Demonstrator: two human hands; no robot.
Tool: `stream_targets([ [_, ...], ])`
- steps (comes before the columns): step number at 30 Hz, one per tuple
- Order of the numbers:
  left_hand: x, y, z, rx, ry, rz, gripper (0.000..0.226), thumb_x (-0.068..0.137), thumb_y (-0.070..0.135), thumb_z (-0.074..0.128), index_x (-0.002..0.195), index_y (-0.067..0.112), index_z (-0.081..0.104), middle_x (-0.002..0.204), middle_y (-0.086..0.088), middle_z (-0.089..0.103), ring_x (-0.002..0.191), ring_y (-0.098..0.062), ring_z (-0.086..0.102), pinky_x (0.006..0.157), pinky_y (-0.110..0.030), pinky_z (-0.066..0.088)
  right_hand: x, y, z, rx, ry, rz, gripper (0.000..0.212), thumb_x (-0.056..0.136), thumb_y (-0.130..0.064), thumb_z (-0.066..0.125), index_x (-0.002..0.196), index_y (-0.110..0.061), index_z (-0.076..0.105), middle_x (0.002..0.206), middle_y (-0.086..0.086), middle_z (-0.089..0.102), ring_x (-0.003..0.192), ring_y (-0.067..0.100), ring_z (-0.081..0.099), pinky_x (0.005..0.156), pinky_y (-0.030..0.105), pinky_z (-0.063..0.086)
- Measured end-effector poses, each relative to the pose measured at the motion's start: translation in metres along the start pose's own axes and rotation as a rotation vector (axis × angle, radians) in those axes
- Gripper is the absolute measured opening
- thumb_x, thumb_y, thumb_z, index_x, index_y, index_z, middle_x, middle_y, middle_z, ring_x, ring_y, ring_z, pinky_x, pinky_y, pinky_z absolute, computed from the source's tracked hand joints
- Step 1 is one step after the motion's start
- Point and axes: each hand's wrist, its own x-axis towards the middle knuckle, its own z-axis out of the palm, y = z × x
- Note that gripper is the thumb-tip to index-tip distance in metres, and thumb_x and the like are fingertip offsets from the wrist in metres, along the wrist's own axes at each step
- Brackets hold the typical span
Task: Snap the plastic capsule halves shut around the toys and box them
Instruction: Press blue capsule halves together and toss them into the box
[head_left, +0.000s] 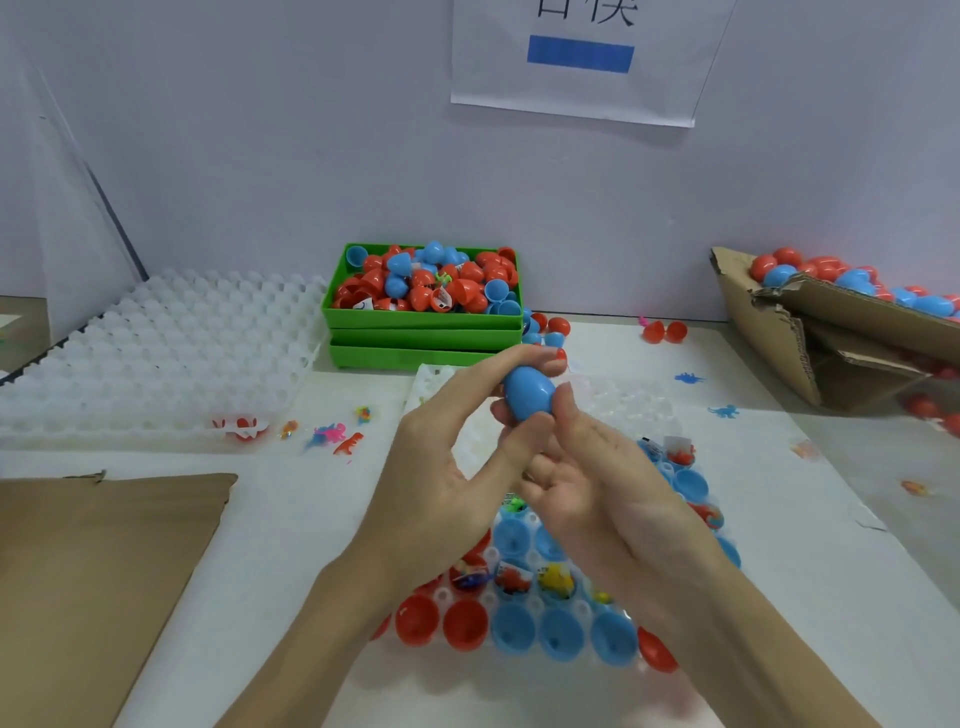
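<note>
Capsule (529, 392) pinched by both hands' grip; green bin (421, 317) behind; tray (519, 670) beneath.

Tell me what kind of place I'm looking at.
Likely a small toy-packing bench: a green bin heaped with capsule halves, white holding trays, a cardboard box of closed capsules, and both hands gripping a blue capsule.

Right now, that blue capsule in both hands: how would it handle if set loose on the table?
The blue capsule is smooth and egg-shaped, so it would probably roll. Left hand and right hand hold it with fingertips only, so likely light. Glossy plastic, possibly slippery.
</note>
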Motion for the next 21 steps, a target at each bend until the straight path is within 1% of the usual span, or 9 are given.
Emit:
stream_targets([
  [3, 0.001, -0.002, 0.0, -0.123, -0.106, -0.122, 0.043, 0.11, 0.032, 0.039, 0.15, 0.026, 0.054, 0.151, 0.014, 0.056, 0.147, -0.01, 0.045, 0.117, -0.027, 0.039, -0.002, -0.002, -0.003, -0.559, 0.22, -0.292, 0.033, 0.083, -0.04, 0.08, 0.11, -0.021, 0.077, 0.108, 0.0, 0.078, 0.101, 0.017, 0.075, 0.085, 0.022, 0.058],
  [5, 0.002, -0.001, 0.001, -0.2, -0.039, -0.217, 0.042, 0.11, 0.037, 0.038, 0.145, 0.03, 0.06, 0.143, 0.015, 0.063, 0.137, -0.006, 0.055, 0.11, -0.021, 0.044, -0.001, -0.002, -0.008, -0.96, 0.276, -0.526, 0.037, 0.082, -0.034, 0.083, 0.115, -0.021, 0.07, 0.102, -0.008, 0.075, 0.096, 0.016, 0.073, 0.082, 0.022, 0.059],
  [8, 0.005, -0.005, 0.0, -0.353, 0.055, -0.377, 0.033, 0.105, 0.036, 0.054, 0.126, 0.018, 0.071, 0.121, -0.002, 0.075, 0.112, -0.022, 0.073, 0.095, -0.032, 0.057, 0.002, -0.001, -0.015, -1.338, 0.295, -0.765, 0.056, 0.081, -0.03, 0.086, 0.13, -0.014, 0.064, 0.105, -0.005, 0.07, 0.092, 0.009, 0.067, 0.086, 0.014, 0.052],
  [10, 0.007, -0.007, -0.001, -0.469, 0.048, -0.45, 0.033, 0.1, 0.031, 0.064, 0.121, 0.006, 0.071, 0.117, -0.013, 0.075, 0.107, -0.034, 0.074, 0.095, -0.038, 0.059, 0.002, 0.0, -0.019, -1.515, 0.279, -0.859, 0.055, 0.083, -0.031, 0.083, 0.132, -0.01, 0.066, 0.109, 0.002, 0.067, 0.091, 0.004, 0.058, 0.089, 0.008, 0.047],
  [12, 0.007, -0.007, -0.004, -0.575, 0.036, -0.487, 0.031, 0.097, 0.023, 0.071, 0.116, -0.002, 0.07, 0.112, -0.018, 0.074, 0.104, -0.038, 0.073, 0.094, -0.036, 0.06, 0.002, 0.0, -0.02, -1.589, 0.272, -0.909, 0.053, 0.085, -0.031, 0.081, 0.132, -0.009, 0.067, 0.115, 0.008, 0.064, 0.099, 0.005, 0.055, 0.093, 0.009, 0.046],
  [14, 0.007, -0.006, -0.006, -0.656, 0.01, -0.512, 0.027, 0.095, 0.02, 0.071, 0.11, -0.002, 0.072, 0.106, -0.019, 0.073, 0.099, -0.037, 0.074, 0.09, -0.033, 0.061, 0.002, 0.001, -0.018, -1.586, 0.259, -0.92, 0.053, 0.088, -0.032, 0.079, 0.134, -0.009, 0.065, 0.125, 0.01, 0.061, 0.113, 0.013, 0.057, 0.1, 0.015, 0.047],
  [17, 0.007, -0.008, -0.009, -0.765, -0.043, -0.557, 0.036, 0.091, 0.026, 0.072, 0.113, -0.002, 0.073, 0.106, -0.021, 0.073, 0.097, -0.031, 0.074, 0.088, -0.03, 0.06, 0.0, 0.003, -0.013, -1.494, 0.143, -0.826, 0.058, 0.096, -0.033, 0.071, 0.146, -0.008, 0.054, 0.138, 0.002, 0.06, 0.127, 0.008, 0.057, 0.106, 0.015, 0.044],
  [19, 0.007, -0.009, -0.009, -0.804, -0.07, -0.571, 0.041, 0.09, 0.029, 0.07, 0.116, -0.003, 0.073, 0.108, -0.02, 0.073, 0.098, -0.028, 0.072, 0.088, -0.029, 0.059, -0.001, 0.005, -0.011, -1.467, 0.113, -0.785, 0.053, 0.099, -0.033, 0.066, 0.144, -0.009, 0.054, 0.131, -0.006, 0.065, 0.113, 0.003, 0.063, 0.097, 0.013, 0.049],
  [21, 0.007, -0.01, -0.007, -0.81, -0.077, -0.575, 0.042, 0.091, 0.029, 0.07, 0.115, -0.005, 0.073, 0.11, -0.021, 0.072, 0.102, -0.028, 0.07, 0.09, -0.029, 0.058, -0.003, 0.006, -0.011, -1.488, 0.124, -0.778, 0.046, 0.102, -0.036, 0.062, 0.139, -0.009, 0.057, 0.12, -0.005, 0.069, 0.093, 0.008, 0.067, 0.084, 0.022, 0.055],
])
